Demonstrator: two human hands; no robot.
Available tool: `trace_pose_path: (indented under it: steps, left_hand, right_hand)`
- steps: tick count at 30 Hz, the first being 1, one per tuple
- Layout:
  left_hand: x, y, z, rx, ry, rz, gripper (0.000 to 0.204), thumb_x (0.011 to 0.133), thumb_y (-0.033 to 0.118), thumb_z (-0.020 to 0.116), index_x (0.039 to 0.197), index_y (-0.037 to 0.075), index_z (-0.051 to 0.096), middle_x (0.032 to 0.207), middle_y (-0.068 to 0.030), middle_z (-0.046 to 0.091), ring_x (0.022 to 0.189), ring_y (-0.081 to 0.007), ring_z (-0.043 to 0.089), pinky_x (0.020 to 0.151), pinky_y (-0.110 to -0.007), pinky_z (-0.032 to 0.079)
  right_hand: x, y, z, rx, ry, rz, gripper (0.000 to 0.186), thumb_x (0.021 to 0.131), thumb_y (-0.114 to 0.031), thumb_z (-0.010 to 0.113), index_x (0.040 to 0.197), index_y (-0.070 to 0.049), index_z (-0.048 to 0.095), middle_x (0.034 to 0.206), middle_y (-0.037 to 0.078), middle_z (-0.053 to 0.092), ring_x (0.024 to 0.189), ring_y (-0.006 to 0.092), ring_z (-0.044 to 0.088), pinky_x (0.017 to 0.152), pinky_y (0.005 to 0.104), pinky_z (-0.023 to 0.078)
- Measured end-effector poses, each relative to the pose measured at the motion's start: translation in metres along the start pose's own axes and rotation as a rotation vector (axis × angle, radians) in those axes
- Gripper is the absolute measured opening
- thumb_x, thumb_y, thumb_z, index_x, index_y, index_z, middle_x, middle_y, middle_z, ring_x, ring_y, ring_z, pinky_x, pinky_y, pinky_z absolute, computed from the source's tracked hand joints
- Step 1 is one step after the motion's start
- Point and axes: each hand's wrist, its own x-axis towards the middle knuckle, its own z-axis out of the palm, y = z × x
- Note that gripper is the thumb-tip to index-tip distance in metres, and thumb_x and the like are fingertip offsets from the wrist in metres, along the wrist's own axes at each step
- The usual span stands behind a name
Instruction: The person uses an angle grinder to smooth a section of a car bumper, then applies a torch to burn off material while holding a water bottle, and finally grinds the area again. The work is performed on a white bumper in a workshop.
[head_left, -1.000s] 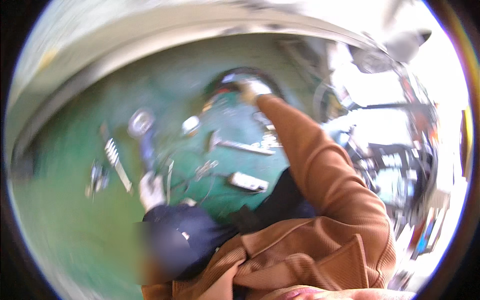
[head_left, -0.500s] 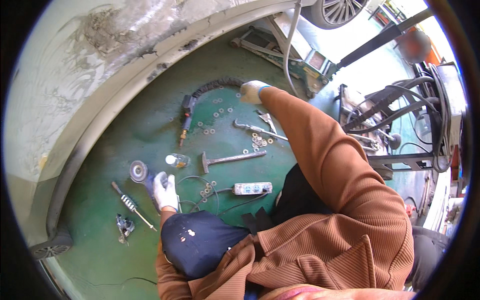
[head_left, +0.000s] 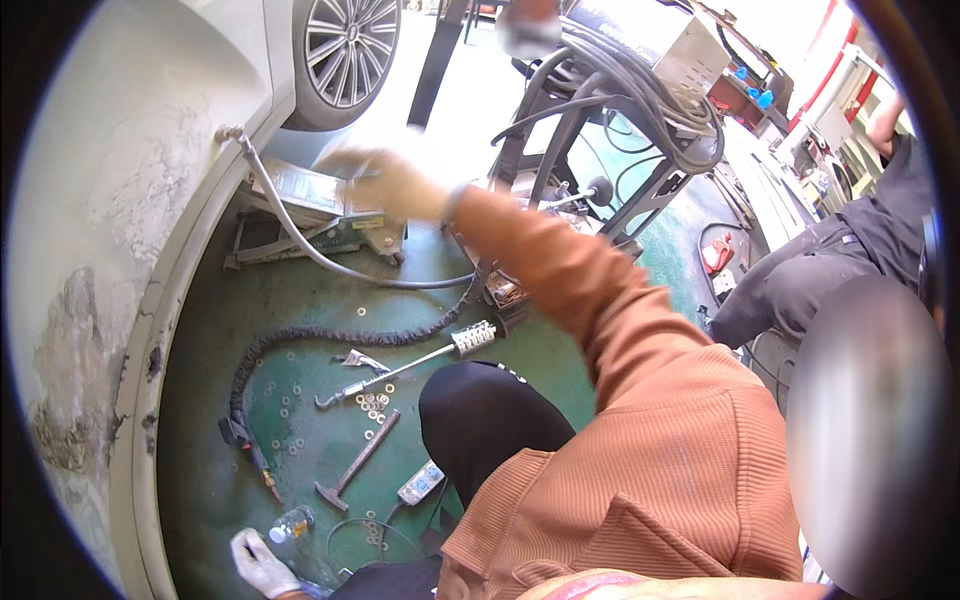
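Note:
My right hand (head_left: 385, 185), in a pale glove, is raised and smeared by motion in front of the floor jack (head_left: 335, 235); its fingers cannot be made out. Low at the left, my white-gloved left hand (head_left: 262, 565) is beside a small clear bottle (head_left: 291, 524), its fingers bent but apart, and nothing shows in them. A welding gun (head_left: 250, 450) lies on the floor with its black-sleeved cable (head_left: 330, 335) curving away. Close to my knee are a slide hammer (head_left: 420, 362), a hammer (head_left: 360, 462) and several metal washers (head_left: 374, 403).
A white car body (head_left: 190, 90) with a scraped panel stands along the left; a grey cable (head_left: 300, 240) ends against it. A wheeled machine (head_left: 640, 80) with coiled cables stands ahead. One person (head_left: 850, 240) is at the right. The power strip (head_left: 421, 483) lies near my leg.
My view has swung right. My right hand has left the black-sleeved cable and risen toward the jack. My left hand has shifted, and the angle grinder is out of view.

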Motion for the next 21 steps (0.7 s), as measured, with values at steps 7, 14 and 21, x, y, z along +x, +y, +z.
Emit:
trace_pose_path:
  steps: [7,14,21]
  left_hand:
    - [0.120,0.217,0.063,-0.006,-0.162,0.671,0.015,0.100,0.011,0.070,0.090,0.000,0.068,0.088,-0.0118,0.068,0.083,-0.0283,0.066,0.083,-0.041,0.054]
    - [0.158,0.206,0.177,0.016,-0.221,0.517,0.024,0.097,0.026,0.078,0.095,0.002,0.076,0.090,-0.0159,0.076,0.082,-0.0300,0.073,0.080,-0.041,0.057]
    - [0.147,0.183,0.172,0.050,-0.280,0.494,0.023,0.096,0.026,0.077,0.095,0.004,0.076,0.092,-0.0171,0.076,0.087,-0.0334,0.074,0.083,-0.043,0.058]
  right_hand:
    - [-0.043,0.126,-0.354,-1.197,0.614,0.543,0.042,0.091,-0.035,0.078,0.132,-0.023,0.075,0.127,0.018,0.073,0.115,0.0403,0.072,0.102,0.0481,0.058]
    - [-0.055,0.172,-0.382,-1.051,0.396,0.645,0.075,0.092,-0.062,0.076,0.147,-0.012,0.064,0.139,0.022,0.068,0.133,0.0384,0.063,0.104,0.0551,0.055]
    - [-0.041,0.180,-0.372,-1.118,0.416,0.634,0.075,0.092,-0.061,0.076,0.147,-0.012,0.063,0.139,0.022,0.067,0.133,0.0385,0.063,0.104,0.0554,0.055]
